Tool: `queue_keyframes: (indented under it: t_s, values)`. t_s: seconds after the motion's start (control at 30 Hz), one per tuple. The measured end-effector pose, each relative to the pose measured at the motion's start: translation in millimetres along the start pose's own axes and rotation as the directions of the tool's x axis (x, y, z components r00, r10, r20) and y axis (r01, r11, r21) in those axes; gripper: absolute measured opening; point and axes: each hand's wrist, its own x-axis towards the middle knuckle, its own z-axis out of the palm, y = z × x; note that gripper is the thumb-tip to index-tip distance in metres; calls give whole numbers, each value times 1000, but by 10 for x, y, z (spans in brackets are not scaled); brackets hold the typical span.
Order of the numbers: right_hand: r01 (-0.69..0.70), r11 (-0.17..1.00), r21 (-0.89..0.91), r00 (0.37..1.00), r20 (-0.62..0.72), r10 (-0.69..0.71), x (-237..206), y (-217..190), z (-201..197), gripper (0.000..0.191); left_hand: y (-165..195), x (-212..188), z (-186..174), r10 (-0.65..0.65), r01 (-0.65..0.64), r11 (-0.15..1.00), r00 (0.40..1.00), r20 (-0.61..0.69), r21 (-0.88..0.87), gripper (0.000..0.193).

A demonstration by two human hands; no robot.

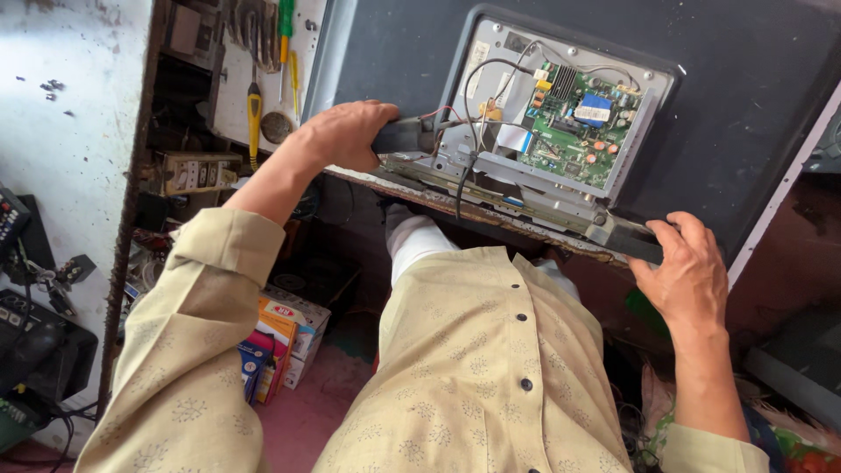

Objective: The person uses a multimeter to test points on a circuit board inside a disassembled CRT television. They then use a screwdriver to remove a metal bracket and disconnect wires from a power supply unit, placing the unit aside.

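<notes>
The opened television (pixel 753 96) is gripped along its lower edge: left hand (pixel 346 133) closed centre-frame, right hand (pixel 688 276) clasped lower right; it is best kept level.

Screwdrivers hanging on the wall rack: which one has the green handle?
The upper screwdriver, at the top edge of the view. The one hanging lower left of it has a yellow handle, and is nearer the left hand.

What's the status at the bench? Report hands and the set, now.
Left hand gripping the television at its lower edge. Right hand on the other end. Back open, green circuit board exposed. Loose black cable dangling between the hands.
</notes>
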Motion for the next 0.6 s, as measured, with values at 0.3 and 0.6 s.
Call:
queue_keyframes:
  t_s: [0.3,0.6]
  values:
    - [94,994,61,993,-79,-89,1,-118,50,57,56,140,-177,124,-68,964,970,-210,256,58]
    - [189,979,76,981,-61,-185,85,58,95,52,32,166,-30,253,-144,943,896,-364,301,56]
